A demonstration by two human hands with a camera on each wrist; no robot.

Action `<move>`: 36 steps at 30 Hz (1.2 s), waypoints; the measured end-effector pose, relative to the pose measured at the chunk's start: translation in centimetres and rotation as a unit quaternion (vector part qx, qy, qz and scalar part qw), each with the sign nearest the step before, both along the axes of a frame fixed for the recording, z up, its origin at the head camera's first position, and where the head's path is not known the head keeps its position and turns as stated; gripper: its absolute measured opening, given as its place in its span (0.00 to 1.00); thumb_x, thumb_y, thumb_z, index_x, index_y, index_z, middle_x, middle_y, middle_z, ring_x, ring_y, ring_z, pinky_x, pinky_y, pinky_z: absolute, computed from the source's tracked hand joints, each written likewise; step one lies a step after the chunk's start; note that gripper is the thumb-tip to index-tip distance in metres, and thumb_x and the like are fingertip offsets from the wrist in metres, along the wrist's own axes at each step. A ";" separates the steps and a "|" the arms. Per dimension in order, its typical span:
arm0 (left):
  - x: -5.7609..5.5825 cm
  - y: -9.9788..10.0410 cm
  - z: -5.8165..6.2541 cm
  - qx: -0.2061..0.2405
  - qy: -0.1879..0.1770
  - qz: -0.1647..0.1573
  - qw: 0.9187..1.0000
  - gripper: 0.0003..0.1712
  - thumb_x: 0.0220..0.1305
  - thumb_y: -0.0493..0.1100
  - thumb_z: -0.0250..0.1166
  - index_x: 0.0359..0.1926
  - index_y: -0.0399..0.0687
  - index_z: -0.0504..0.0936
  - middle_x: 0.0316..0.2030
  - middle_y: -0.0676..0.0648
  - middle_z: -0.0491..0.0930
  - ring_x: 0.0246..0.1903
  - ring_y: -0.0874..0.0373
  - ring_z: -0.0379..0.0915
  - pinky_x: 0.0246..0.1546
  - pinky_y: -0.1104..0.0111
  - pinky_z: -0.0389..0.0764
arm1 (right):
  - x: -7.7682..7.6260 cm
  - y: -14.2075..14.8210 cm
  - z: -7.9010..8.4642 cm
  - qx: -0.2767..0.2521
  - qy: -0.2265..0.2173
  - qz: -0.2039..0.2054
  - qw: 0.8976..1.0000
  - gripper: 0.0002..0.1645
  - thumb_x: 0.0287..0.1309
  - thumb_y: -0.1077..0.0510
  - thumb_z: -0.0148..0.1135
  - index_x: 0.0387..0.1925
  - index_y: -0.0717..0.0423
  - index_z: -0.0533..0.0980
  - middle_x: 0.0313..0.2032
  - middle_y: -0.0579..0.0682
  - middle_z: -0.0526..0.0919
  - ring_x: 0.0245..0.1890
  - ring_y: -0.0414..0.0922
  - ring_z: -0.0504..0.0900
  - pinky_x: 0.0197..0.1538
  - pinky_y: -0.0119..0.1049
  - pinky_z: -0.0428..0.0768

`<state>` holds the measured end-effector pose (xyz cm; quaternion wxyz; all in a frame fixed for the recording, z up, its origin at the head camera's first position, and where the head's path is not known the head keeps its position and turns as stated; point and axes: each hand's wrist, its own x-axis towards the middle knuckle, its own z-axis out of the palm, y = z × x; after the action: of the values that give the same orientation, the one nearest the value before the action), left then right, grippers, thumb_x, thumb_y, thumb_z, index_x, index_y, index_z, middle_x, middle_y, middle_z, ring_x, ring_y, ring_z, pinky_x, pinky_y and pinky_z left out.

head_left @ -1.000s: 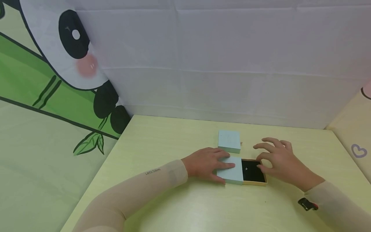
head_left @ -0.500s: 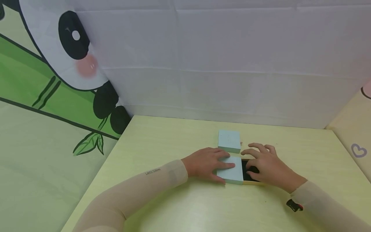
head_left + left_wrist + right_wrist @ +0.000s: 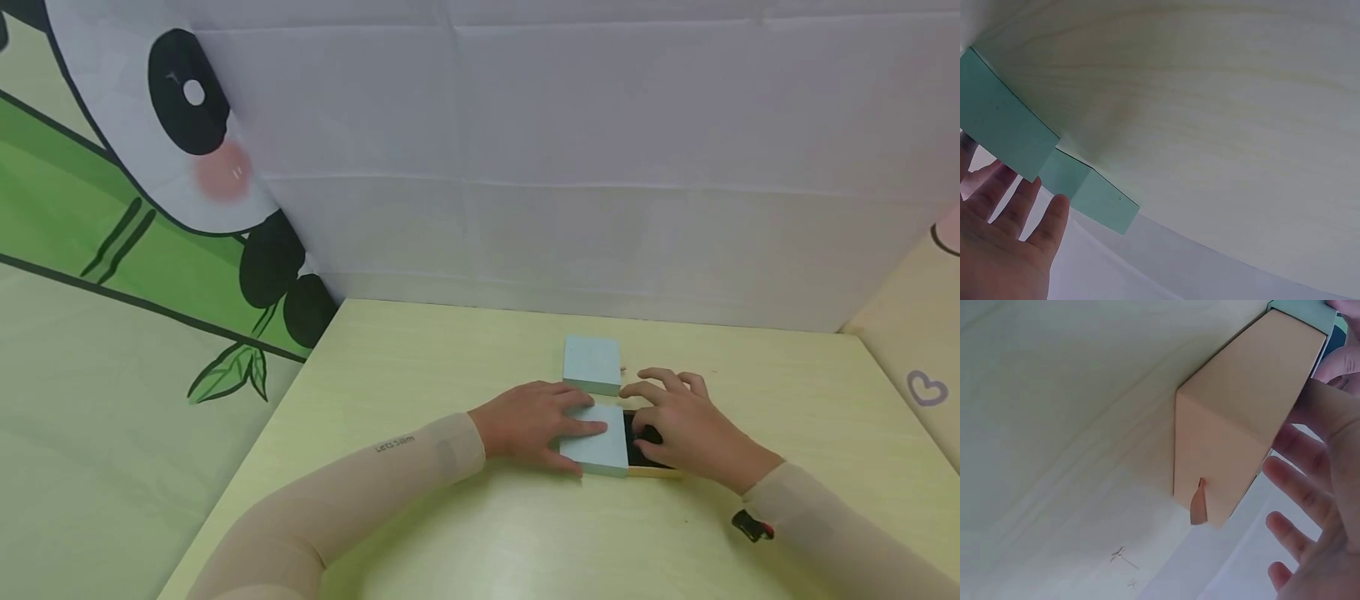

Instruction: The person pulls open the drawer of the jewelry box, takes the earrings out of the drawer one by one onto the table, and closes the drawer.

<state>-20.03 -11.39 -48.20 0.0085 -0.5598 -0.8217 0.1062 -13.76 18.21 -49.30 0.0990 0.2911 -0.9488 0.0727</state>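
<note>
My left hand (image 3: 528, 421) rests with spread fingers on the light blue sleeve (image 3: 600, 458) of a small slide-out box. From its right side the tan drawer (image 3: 1229, 444) sticks out, lined in black (image 3: 651, 435). Above this drawer is my right hand (image 3: 690, 429), index finger and thumb reaching down to the lining, the other fingers raised. A tiny white star-shaped piece seen earlier on the lining is hidden by these fingertips; I cannot tell whether they pinch it. A short ribbon tab (image 3: 1199, 503) hangs from the drawer's end.
A second light blue box (image 3: 592, 362) lies just behind the first. To the right of the boxes, a tiny dragonfly-like piece (image 3: 1121, 555) and another small speck lie on the pale wooden table (image 3: 465, 533). A white cloth (image 3: 562, 167) hangs behind.
My right hand has moved left from the drawer's right edge to over the black lining, covering the star-shaped piece. My left hand stays on the sleeve.
</note>
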 end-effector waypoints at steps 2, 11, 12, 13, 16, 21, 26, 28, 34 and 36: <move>0.0 0.0 0.0 0.001 -0.002 -0.001 1.000 0.45 0.81 0.83 0.62 0.90 0.79 0.72 0.88 0.53 0.74 0.89 0.53 0.71 0.85 0.58 0.81 | 0.0 -0.1 0.0 0.000 -0.003 -0.001 1.000 0.16 0.60 0.54 0.92 0.27 0.32 0.89 0.68 0.49 0.91 0.77 0.66 0.79 0.67 0.78 0.76; 0.1 -0.1 0.1 0.000 0.004 -0.004 1.000 0.45 0.81 0.83 0.61 0.90 0.80 0.72 0.87 0.54 0.75 0.88 0.54 0.71 0.85 0.60 0.81 | 0.2 -0.9 0.2 0.019 0.018 -0.004 1.000 0.16 0.59 0.57 0.91 0.25 0.37 0.89 0.65 0.49 0.92 0.77 0.64 0.80 0.68 0.75 0.79; 0.1 -0.1 0.2 -0.001 0.006 -0.004 1.000 0.45 0.81 0.84 0.61 0.90 0.80 0.72 0.87 0.54 0.75 0.88 0.54 0.72 0.84 0.60 0.81 | 0.2 -1.0 0.3 0.021 0.027 -0.002 0.999 0.15 0.59 0.57 0.91 0.25 0.38 0.90 0.64 0.49 0.93 0.76 0.64 0.81 0.67 0.75 0.79; 0.1 -0.2 0.2 -0.001 0.007 -0.005 1.000 0.45 0.81 0.84 0.61 0.90 0.80 0.72 0.87 0.54 0.75 0.88 0.54 0.72 0.84 0.60 0.81 | 0.3 -1.0 0.3 0.024 0.034 -0.001 0.999 0.15 0.59 0.58 0.91 0.25 0.39 0.90 0.64 0.49 0.93 0.76 0.64 0.81 0.67 0.74 0.79; 0.0 -0.2 0.2 -0.003 0.007 -0.005 1.000 0.45 0.81 0.84 0.61 0.90 0.80 0.72 0.87 0.54 0.75 0.88 0.55 0.72 0.84 0.60 0.81 | 0.3 -1.1 0.3 0.029 0.051 0.002 0.998 0.14 0.59 0.59 0.90 0.25 0.41 0.91 0.63 0.49 0.93 0.76 0.64 0.82 0.67 0.74 0.80; 0.0 -0.3 0.3 -0.002 0.003 -0.007 1.000 0.45 0.81 0.84 0.61 0.90 0.80 0.72 0.87 0.54 0.75 0.88 0.54 0.71 0.83 0.60 0.82 | 0.3 -1.1 0.1 0.031 0.064 0.004 0.997 0.12 0.59 0.59 0.89 0.27 0.42 0.92 0.63 0.49 0.94 0.76 0.64 0.82 0.68 0.74 0.81; 0.2 -0.5 0.3 -0.003 0.007 -0.013 1.000 0.45 0.81 0.84 0.61 0.90 0.80 0.72 0.87 0.54 0.75 0.88 0.54 0.72 0.84 0.60 0.81 | 0.6 -1.1 0.5 0.031 0.079 -0.001 0.996 0.13 0.59 0.58 0.90 0.26 0.42 0.91 0.62 0.50 0.94 0.76 0.65 0.83 0.67 0.75 0.81; 0.3 -0.6 0.3 -0.003 0.007 -0.013 1.000 0.45 0.81 0.84 0.61 0.90 0.80 0.72 0.87 0.54 0.75 0.88 0.54 0.72 0.84 0.60 0.81 | 0.7 -1.1 0.7 0.029 0.082 -0.006 0.996 0.13 0.59 0.58 0.90 0.26 0.41 0.90 0.62 0.50 0.94 0.76 0.65 0.82 0.67 0.75 0.81; 0.6 -0.8 0.2 -0.004 0.001 -0.011 1.000 0.45 0.81 0.84 0.61 0.90 0.80 0.72 0.87 0.54 0.75 0.88 0.54 0.72 0.85 0.61 0.80 | 1.2 -0.3 1.4 0.015 0.064 -0.038 0.997 0.13 0.60 0.59 0.90 0.28 0.40 0.91 0.64 0.51 0.94 0.78 0.65 0.79 0.69 0.80 0.78; 0.7 -0.9 0.1 -0.005 0.000 -0.012 1.000 0.45 0.81 0.84 0.62 0.90 0.80 0.72 0.87 0.54 0.75 0.87 0.54 0.72 0.85 0.61 0.80 | 1.4 0.2 1.6 0.011 0.055 -0.054 0.997 0.13 0.62 0.59 0.88 0.28 0.39 0.92 0.64 0.51 0.94 0.79 0.66 0.79 0.70 0.81 0.76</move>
<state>-19.36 -12.29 -48.09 0.0068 -0.5698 -0.8144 0.1100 -12.39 18.39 -47.72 0.1521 0.2444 -0.9568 0.0409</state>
